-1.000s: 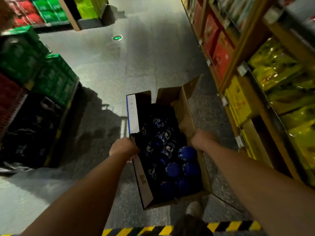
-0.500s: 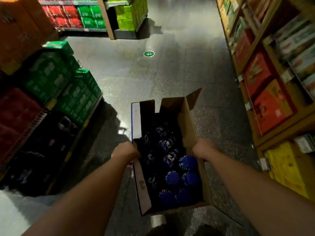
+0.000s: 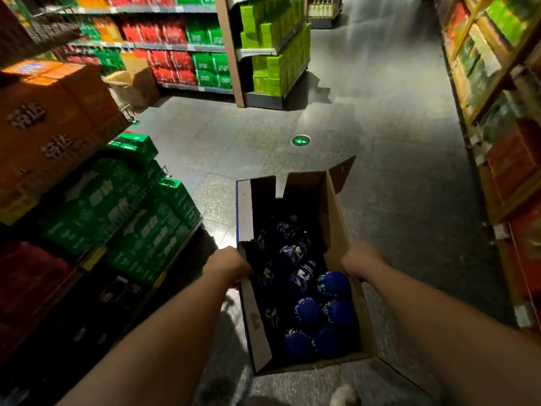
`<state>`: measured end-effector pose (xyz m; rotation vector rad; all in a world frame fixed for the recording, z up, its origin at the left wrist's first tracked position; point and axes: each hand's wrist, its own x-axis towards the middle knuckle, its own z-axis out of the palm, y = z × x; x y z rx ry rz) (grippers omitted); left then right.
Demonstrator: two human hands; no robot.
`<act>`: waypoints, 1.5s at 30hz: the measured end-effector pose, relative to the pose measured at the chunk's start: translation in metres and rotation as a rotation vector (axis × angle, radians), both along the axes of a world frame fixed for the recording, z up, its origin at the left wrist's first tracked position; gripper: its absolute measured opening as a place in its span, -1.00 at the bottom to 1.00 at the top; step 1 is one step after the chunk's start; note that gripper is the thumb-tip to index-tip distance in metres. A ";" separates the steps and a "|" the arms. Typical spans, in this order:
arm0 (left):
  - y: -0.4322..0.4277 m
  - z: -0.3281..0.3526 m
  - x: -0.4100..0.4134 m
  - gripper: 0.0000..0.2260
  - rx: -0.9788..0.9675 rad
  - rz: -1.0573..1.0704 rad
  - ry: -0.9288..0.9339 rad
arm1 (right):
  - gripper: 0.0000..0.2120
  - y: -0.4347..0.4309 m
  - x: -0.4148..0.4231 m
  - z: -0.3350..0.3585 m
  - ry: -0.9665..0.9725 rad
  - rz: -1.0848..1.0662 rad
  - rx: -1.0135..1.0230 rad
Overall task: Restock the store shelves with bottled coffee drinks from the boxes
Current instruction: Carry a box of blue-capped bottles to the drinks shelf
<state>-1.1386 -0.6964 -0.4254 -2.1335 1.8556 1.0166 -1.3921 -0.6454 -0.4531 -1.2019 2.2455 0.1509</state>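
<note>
- Dim store aisle with a grey speckled floor (image 3: 380,177) serves as the setting.
- A box (image 3: 332,218) of brown cardboard hangs above the floor in the middle of the aisle, its top flaps open and standing up.
- Bottles (image 3: 333,284) with dark blue caps fill the box, upright in the near end and leaning in the far end.
- The left hand (image 3: 227,263) grips the box's left wall, fingers curled over the rim.
- The right hand (image 3: 361,260), slightly blurred, clasps the right wall in the same way.
- A round green light (image 3: 301,140) sits in the floor beyond the box.
- Green cases (image 3: 117,206) are stacked to the left, with orange cases (image 3: 52,118) above them.
- Wooden shelves (image 3: 497,92) with coloured packs line the right side.
- Far shelves (image 3: 175,48) hold red and green packs.
- A pale shoe (image 3: 345,395) shows at the bottom edge.
</note>
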 end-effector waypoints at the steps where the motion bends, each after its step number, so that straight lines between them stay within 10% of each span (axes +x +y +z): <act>1: -0.025 0.001 -0.006 -0.89 -0.015 0.018 0.018 | -0.81 -0.030 -0.008 0.003 0.007 0.013 -0.001; 18: -0.479 0.013 -0.015 -0.79 -0.027 0.137 -0.013 | -0.75 -0.515 -0.017 0.029 0.010 0.112 -0.050; 28: -0.730 -0.011 0.001 -0.89 0.012 0.430 0.004 | -0.68 -0.841 0.005 0.020 0.061 0.539 -0.006; 45: -1.118 -0.010 0.168 -0.64 0.067 0.541 -0.207 | -0.69 -1.282 0.191 0.027 0.007 0.764 -0.013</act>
